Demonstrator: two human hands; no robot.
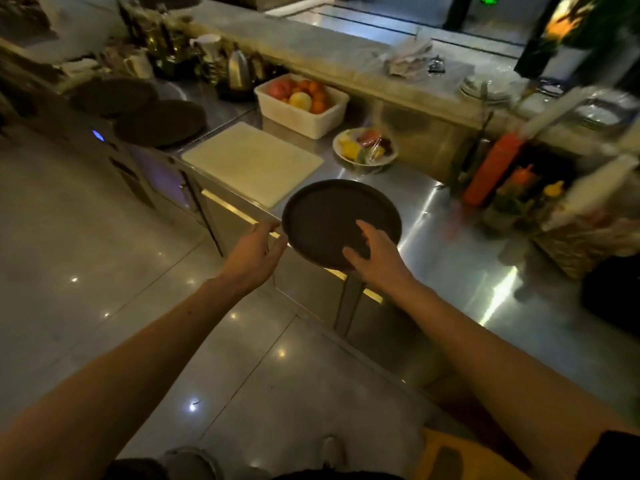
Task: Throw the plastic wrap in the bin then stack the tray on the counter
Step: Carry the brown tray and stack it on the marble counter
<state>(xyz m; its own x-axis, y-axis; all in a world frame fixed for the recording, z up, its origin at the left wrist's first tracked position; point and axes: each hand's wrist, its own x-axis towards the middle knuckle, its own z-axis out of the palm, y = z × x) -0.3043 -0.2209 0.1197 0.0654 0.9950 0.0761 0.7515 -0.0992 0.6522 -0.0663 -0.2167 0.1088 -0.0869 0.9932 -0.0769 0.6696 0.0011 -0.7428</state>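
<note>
- The fingers [360, 237] of the right hand [375, 258] lay spread over the near-right face of the tray [332, 216], with the thumb pressed at its near rim; the left hand [254, 252] cupped the tray's rim at about 8 o'clock, its fingers curled under the edge. Both hands gripped the tray between them.
- The steel bench [433, 237] ran diagonally from 10 o'clock to 4 o'clock across the view, above a glossy tiled floor [104, 254].
- The pale cutting board [252, 161] lay on the bench at 11 o'clock from the tray, just beside it.
- Two more dark round trays [159, 123] lay further along at 10 o'clock, well apart from the held one, overlapping each other at the bench's far end.
- The round dark tray, the task's thing, sat tilted over the bench's front edge, part of it overhanging the floor.
- A white tub [304, 116] of fruit stood at 12 o'clock, beyond the cutting board.
- A small plate [365, 147] of cut fruit sat at 1 o'clock from the tray, near the tub.
- An orange squeeze bottle [491, 168] stood at 2 o'clock, blurred.
</note>
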